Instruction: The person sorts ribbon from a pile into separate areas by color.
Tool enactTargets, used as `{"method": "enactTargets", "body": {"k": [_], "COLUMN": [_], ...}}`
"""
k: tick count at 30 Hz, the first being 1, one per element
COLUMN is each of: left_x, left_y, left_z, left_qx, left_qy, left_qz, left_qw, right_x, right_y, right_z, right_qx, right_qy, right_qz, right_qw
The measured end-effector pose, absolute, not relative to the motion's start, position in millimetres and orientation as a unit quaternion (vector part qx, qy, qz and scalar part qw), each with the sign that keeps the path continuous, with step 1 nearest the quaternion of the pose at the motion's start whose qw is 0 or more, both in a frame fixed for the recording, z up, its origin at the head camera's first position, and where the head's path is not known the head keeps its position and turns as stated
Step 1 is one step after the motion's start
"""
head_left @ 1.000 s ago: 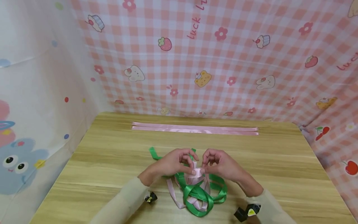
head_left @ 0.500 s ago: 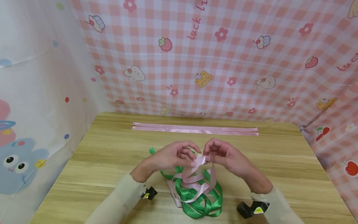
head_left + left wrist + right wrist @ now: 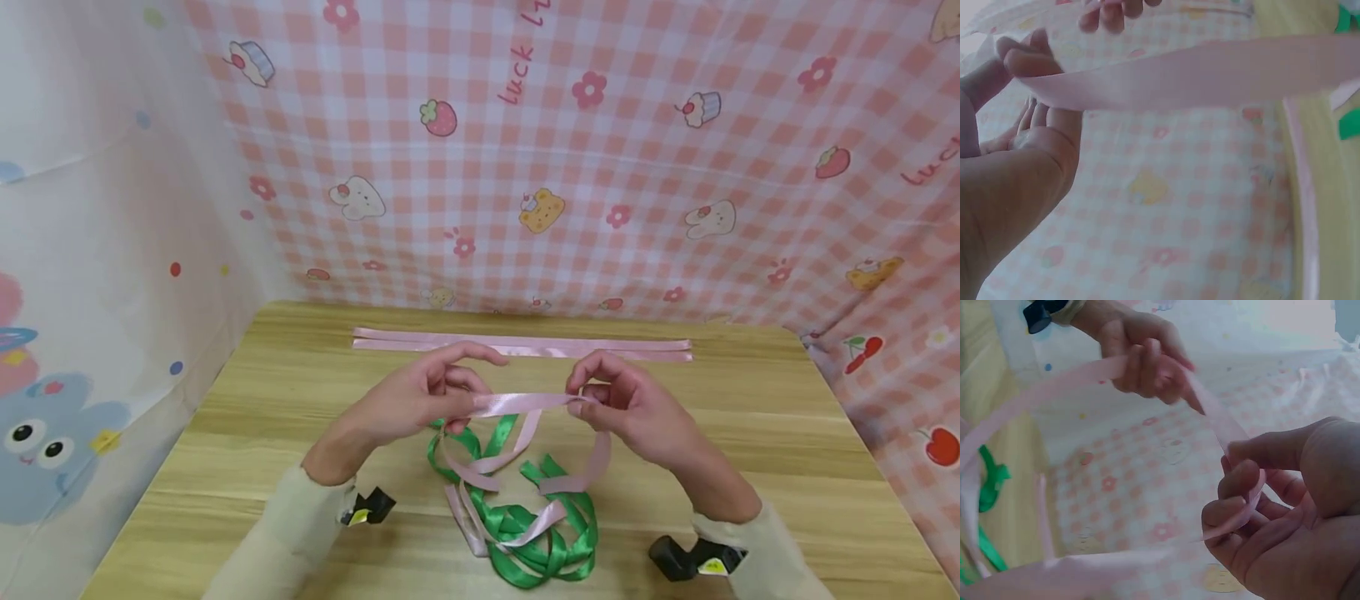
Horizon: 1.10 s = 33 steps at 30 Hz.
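A pink satin ribbon [image 3: 521, 404] stretches nearly straight between my two hands, raised above the table. My left hand [image 3: 420, 400] pinches it between thumb and fingers, with the index finger extended. On the other side my right hand [image 3: 637, 412] pinches the same ribbon, and a length hangs from it in a loop. In the right wrist view the ribbon [image 3: 1041, 394] curves between both hands. Below them lies a tangle of green ribbon [image 3: 510, 575] mixed with more pink ribbon. The left wrist view has the ribbon [image 3: 1210, 75] running broad from the left hand's fingers.
Two pink ribbon strips [image 3: 600, 348] lie flat and parallel along the back of the wooden table [image 3: 285, 367]. A pink checked curtain [image 3: 480, 167] hangs behind it, with a white printed cloth [image 3: 150, 217] at the left. Each wrist bears a small black camera.
Both hands have risen off the pile and moved apart, drawing the pink ribbon out between them. Part of the green ribbon in the tangle has shifted and spread. The back strips stay put.
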<state>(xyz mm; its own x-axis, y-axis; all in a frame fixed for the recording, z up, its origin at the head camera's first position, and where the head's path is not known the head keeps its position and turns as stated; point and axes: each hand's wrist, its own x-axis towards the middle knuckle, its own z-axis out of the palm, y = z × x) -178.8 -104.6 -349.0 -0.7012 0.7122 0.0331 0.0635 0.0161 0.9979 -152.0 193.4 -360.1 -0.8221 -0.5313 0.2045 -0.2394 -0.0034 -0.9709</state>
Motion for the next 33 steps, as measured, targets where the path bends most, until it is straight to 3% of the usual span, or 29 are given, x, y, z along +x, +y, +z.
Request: {"method": "enactTargets", "body": {"k": [7,12,33], "left_x": [-177.6,-185.8,-205.0], "left_y": [-130.4,-153.2,-246.8], "left_z": [-338.3,-340.3,-372.9], "left_qx": [0.315,0.345,0.262], "left_qy": [0.717,0.668,0.714], "left_qz": [0.596,0.629,0.629], "left_qw": [0.176,0.199,0.161], "right_x": [-148.8,-148.3,-154.6], "right_y": [214.3,229.7,299.5], "right_z": [-340.1,-336.3,-370.5], "right_qx": [-0.278,-0.259,-0.218], "right_qy": [0.699,0.702,0.735], "right_qz": [-0.658,-0.663,-0.637], "right_qw": [0.045,0.032,0.078]}}
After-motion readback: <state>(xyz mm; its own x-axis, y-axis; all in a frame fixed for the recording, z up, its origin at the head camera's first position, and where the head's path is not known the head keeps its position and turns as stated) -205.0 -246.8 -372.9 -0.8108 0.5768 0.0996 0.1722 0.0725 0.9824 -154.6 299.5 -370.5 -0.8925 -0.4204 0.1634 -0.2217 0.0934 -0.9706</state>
